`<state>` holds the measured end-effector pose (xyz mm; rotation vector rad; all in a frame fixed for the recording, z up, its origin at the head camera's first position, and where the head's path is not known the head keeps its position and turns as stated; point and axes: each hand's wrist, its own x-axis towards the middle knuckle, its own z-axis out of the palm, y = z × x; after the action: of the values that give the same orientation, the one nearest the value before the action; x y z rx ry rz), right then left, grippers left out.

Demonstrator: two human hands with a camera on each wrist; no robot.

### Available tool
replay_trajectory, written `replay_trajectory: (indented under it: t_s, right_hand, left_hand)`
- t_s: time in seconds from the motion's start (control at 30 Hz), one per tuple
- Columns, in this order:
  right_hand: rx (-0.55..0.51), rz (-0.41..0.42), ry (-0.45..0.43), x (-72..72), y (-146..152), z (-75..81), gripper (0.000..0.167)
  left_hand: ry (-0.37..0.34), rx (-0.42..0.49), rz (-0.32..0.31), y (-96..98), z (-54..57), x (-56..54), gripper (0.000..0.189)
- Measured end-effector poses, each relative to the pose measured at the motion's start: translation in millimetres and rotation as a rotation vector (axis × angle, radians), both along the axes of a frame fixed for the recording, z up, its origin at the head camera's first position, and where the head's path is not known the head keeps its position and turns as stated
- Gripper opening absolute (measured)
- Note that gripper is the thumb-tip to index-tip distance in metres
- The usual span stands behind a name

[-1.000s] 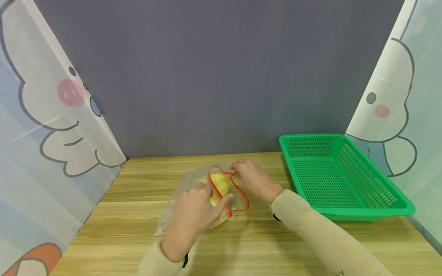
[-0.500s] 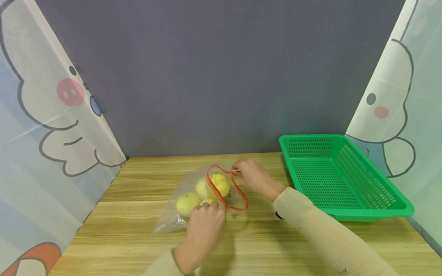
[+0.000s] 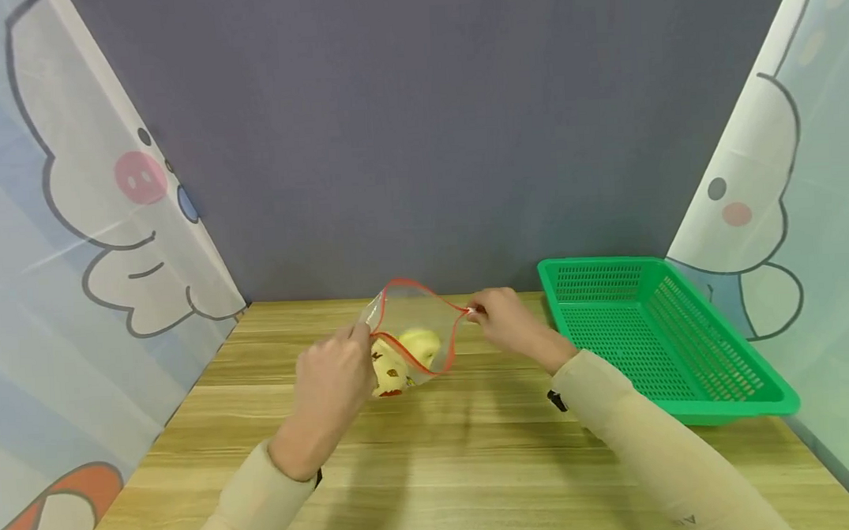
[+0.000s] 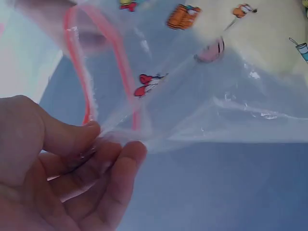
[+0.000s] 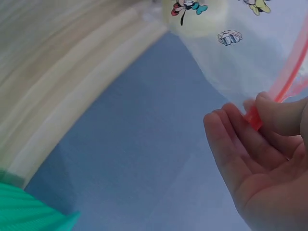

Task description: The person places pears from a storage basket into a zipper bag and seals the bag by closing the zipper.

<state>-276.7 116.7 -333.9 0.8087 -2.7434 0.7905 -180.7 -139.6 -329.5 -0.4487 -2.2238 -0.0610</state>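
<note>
A clear zip bag point(image 3: 414, 306) with a red zip strip point(image 3: 451, 351) hangs between my hands, its mouth spread wide. Cartoon prints dot the film, and pale yellow-green round fruit point(image 3: 421, 344) shows inside. My left hand point(image 3: 335, 379) pinches the left end of the mouth; in the left wrist view, thumb and fingers meet on the film just below the red strip. At the opposite end, my right hand point(image 3: 505, 321) pinches the corner of the strip between thumb and fingers, also visible in the right wrist view. My left hand hides part of the bag in the head view.
A green plastic basket point(image 3: 627, 351) with slotted walls stands at the right of the wooden table point(image 3: 441, 478). A dark grey panel point(image 3: 419, 139) rises behind the table, and cartoon-printed curtains point(image 3: 42, 313) flank both sides.
My left hand has shifted from the bag's front to its left side and taken hold there. My right hand has moved slightly right and up, and the bag's mouth has been raised and widened.
</note>
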Motion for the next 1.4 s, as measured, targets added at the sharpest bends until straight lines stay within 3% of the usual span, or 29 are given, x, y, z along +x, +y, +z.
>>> replay_trajectory:
  t_s: [0.23,0.43,0.57,0.67,0.8,0.9,1.03,1.17,1.3,1.4]
  right_hand:
    - [-0.129,-0.084,-0.062,8.6,18.3,24.0,0.021]
    - [-0.260,-0.124,-0.084,13.1,32.9,36.8,0.020]
    - [-0.300,-0.141,-0.095,17.2,42.8,40.1,0.016]
    - [-0.322,-0.148,-0.104,19.4,49.5,41.1,0.015]
    - [-0.347,-0.146,-0.113,21.0,56.6,41.8,0.015]
    - [-0.360,-0.153,-0.113,20.7,61.9,41.0,0.016]
    - [-0.387,-0.173,-0.110,18.7,66.0,38.5,0.021]
    - [-0.384,-0.195,-0.076,17.8,65.8,36.5,0.024]
    - [-0.374,-0.208,-0.053,16.8,64.5,34.6,0.027]
    - [-0.387,-0.210,-0.061,15.7,63.5,33.1,0.028]
  left_hand:
    - [0.004,0.201,-0.054,-35.7,19.8,-22.0,0.020]
    - [-0.084,0.276,-0.110,-56.0,25.2,-40.6,0.020]
    - [-0.200,0.340,-0.190,-60.4,28.2,-48.0,0.022]
    - [-0.343,0.417,-0.234,-61.6,29.9,-54.4,0.025]
    - [-0.520,0.501,-0.245,-61.4,31.0,-64.1,0.033]
    - [-0.569,0.520,-0.248,-58.5,30.4,-70.6,0.036]
    - [-0.565,0.542,-0.253,-55.3,27.2,-78.7,0.036]
    - [-0.547,0.575,-0.219,-55.6,26.5,-84.1,0.033]
    - [-0.480,0.543,-0.107,-50.1,33.0,-77.8,0.032]
    - [-0.357,0.458,-0.009,-35.8,40.1,-65.8,0.030]
